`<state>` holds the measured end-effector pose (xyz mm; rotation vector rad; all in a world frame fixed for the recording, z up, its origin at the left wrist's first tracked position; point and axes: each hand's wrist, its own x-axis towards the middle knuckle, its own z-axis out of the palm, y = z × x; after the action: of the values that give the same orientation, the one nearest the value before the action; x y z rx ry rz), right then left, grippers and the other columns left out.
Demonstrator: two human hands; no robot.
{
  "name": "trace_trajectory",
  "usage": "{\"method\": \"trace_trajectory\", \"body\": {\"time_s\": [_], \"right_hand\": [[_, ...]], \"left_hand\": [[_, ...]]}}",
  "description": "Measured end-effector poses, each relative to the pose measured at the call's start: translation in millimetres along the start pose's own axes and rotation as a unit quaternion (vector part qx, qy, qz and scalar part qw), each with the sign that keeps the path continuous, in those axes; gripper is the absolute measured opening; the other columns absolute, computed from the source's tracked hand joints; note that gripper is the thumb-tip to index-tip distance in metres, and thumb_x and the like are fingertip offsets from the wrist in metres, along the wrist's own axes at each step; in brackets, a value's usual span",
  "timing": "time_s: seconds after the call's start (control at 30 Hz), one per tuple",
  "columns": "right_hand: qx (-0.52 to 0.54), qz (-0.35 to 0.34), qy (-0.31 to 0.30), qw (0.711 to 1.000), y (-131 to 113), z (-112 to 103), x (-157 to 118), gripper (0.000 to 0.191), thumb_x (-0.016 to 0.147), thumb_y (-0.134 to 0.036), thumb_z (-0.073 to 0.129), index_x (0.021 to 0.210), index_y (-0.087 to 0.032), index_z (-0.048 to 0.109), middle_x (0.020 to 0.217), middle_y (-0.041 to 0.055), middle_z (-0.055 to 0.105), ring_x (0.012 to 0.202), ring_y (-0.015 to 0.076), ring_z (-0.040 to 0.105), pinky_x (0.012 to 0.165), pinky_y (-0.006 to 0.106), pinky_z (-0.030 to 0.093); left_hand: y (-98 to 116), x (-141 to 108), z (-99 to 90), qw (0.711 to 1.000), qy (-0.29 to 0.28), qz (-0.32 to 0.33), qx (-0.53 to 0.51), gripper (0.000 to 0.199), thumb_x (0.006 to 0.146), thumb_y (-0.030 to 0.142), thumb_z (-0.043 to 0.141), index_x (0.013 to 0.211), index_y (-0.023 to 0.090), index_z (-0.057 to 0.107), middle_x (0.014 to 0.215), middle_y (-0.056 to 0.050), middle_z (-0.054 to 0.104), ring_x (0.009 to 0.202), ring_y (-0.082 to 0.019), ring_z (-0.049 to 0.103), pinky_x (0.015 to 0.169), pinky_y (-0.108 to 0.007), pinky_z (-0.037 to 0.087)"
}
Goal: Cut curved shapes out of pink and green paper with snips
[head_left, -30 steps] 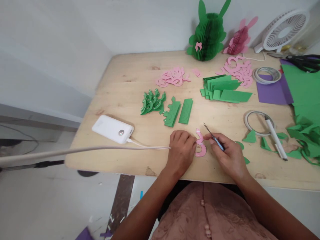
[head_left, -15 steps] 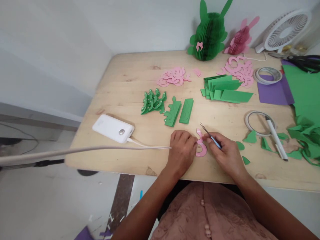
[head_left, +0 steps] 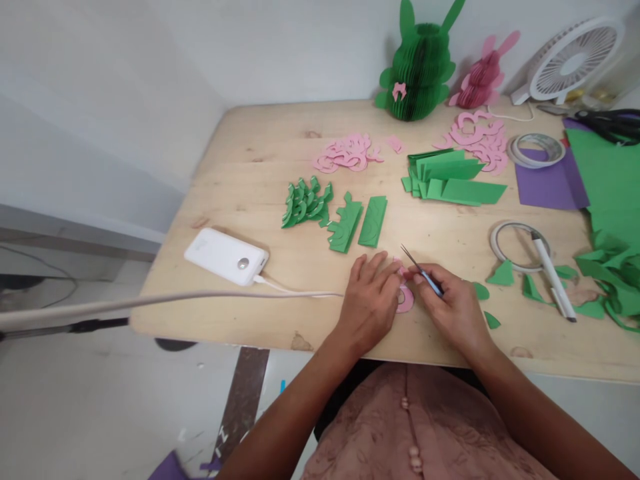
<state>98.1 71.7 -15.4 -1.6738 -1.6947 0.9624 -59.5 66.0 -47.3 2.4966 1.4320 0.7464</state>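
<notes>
Right hand [head_left: 453, 303] pinched narrow, left hand [head_left: 371, 301] palm-down (can't tell if gripping), both over wooden table [head_left: 250, 163]. Green paper rabbit [head_left: 406, 63] at back; white power bank [head_left: 220, 255] well left. Blue tweezers [head_left: 433, 283] held in right hand, tips up-left. Pink cutout [head_left: 409, 299] lies between the hands, partly under the left one.

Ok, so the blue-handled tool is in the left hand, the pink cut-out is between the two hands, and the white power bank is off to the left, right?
Not quite: the head view shows the blue-handled tool in the right hand, not the left hand. The pink cut-out and the white power bank are where you say.
</notes>
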Motion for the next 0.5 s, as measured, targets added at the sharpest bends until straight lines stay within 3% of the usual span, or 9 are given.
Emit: {"method": "trace_trajectory", "body": {"time_s": [0.3, 0.5], "right_hand": [[-0.015, 0.003, -0.002, 1.000, -0.3, 0.1, 0.4, 0.022, 0.086, -0.027, 0.051, 0.097, -0.019, 0.069, 0.085, 0.0044, 0.075, 0.089, 0.0240, 0.068, 0.081, 0.033, 0.049], [-0.003, 0.001, 0.002, 1.000, 1.4, 1.2, -0.6, 0.023, 0.086, -0.028, 0.051, 0.097, -0.017, 0.068, 0.092, 0.0072, 0.075, 0.089, 0.0243, 0.068, 0.082, 0.035, 0.049]], "left_hand": [[0.9, -1.2, 2.8, 0.999, -0.004, -0.015, 0.029, 0.023, 0.087, 0.016, 0.046, 0.106, 0.015, 0.058, 0.127, -0.008, 0.060, 0.131, -0.028, 0.040, 0.111, -0.050, 0.025], [0.4, -0.3, 1.6, 0.999, -0.022, -0.025, 0.015, 0.025, 0.088, 0.016, 0.044, 0.109, 0.014, 0.057, 0.131, -0.008, 0.058, 0.131, -0.027, 0.040, 0.111, -0.048, 0.026]]}}
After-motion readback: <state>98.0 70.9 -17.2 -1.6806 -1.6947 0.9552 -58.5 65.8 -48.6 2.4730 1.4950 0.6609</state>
